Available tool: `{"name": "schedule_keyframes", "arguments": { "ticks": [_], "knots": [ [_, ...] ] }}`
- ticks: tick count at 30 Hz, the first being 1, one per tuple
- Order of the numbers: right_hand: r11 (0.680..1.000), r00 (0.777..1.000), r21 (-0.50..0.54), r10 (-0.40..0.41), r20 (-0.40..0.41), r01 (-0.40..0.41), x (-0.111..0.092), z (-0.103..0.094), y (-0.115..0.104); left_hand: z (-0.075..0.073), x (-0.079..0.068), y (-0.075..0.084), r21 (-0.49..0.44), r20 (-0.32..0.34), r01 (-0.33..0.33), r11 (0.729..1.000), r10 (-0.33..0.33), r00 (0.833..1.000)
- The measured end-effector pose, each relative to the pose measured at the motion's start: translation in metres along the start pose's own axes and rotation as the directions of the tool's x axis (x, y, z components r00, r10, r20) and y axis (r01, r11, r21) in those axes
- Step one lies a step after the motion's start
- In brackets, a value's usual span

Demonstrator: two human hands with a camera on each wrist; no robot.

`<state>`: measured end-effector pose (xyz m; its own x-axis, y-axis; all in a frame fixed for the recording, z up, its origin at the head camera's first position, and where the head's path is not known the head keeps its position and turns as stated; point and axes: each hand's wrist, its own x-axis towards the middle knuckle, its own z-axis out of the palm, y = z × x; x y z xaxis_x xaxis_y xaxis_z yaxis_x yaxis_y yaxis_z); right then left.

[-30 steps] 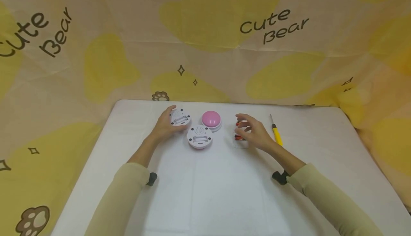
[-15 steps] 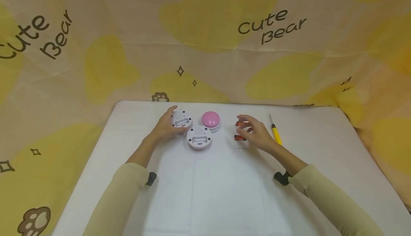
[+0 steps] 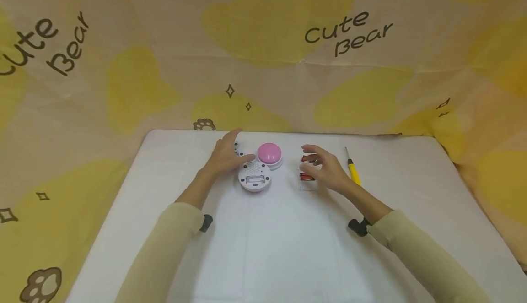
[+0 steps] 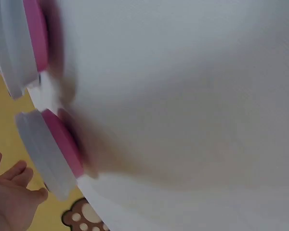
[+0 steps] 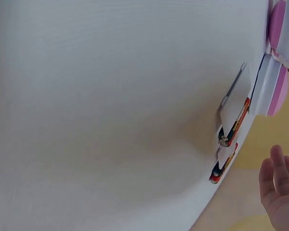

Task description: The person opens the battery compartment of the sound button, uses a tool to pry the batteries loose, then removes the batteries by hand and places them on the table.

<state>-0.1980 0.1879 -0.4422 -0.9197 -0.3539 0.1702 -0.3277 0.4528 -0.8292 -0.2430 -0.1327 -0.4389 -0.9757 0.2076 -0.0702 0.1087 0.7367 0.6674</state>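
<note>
My left hand (image 3: 225, 156) is over the left of the round white-and-pink push lights, its thumb and fingers spread apart. It hides most of that push light in the head view; the left wrist view shows the push light (image 4: 48, 154) pink dome down. A second push light (image 3: 255, 180) lies upturned just in front, with a bare battery compartment showing. Behind it a third push light (image 3: 269, 153) sits pink dome up. My right hand (image 3: 329, 171), fingers apart and bent, hovers beside two groups of red-and-black batteries, the near batteries (image 3: 307, 176) and the far batteries (image 3: 306, 159), gripping nothing.
A yellow-handled screwdriver (image 3: 354, 174) lies to the right of my right hand. A thin flat white piece (image 3: 306, 186) lies by the near batteries. The white table (image 3: 263, 248) ends at the back against a yellow patterned cloth (image 3: 263, 74).
My left hand has moved right and slightly away from me, now covering most of the left push light, which earlier showed between its thumb and fingers. The right hand has hardly moved.
</note>
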Motion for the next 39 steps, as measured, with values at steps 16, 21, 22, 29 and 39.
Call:
{"name": "schedule_keyframes", "arguments": {
  "ticks": [16,21,22,29,39],
  "knots": [
    [1.0,1.0,0.017,0.006,0.017,-0.006,0.013,0.017,-0.011,0.028,0.013,0.046,0.057,0.09,-0.079,0.995,0.073,0.993],
    [1.0,1.0,0.008,0.015,0.017,-0.015,0.013,0.018,-0.011,0.033,0.014,0.051,0.069,0.11,-0.045,0.997,0.037,0.993],
    [1.0,1.0,0.009,0.013,0.017,-0.013,0.013,0.018,-0.01,0.034,0.014,0.052,0.07,0.114,-0.037,0.997,0.029,0.993],
    [1.0,1.0,0.023,0.005,0.014,-0.005,0.01,0.02,-0.011,0.041,0.016,0.054,0.084,0.117,-0.009,0.996,-0.001,0.993],
    [1.0,1.0,0.02,0.022,0.023,-0.022,0.008,0.022,-0.01,0.046,0.017,0.054,0.039,0.094,0.032,0.999,-0.035,0.995]
  ]
}}
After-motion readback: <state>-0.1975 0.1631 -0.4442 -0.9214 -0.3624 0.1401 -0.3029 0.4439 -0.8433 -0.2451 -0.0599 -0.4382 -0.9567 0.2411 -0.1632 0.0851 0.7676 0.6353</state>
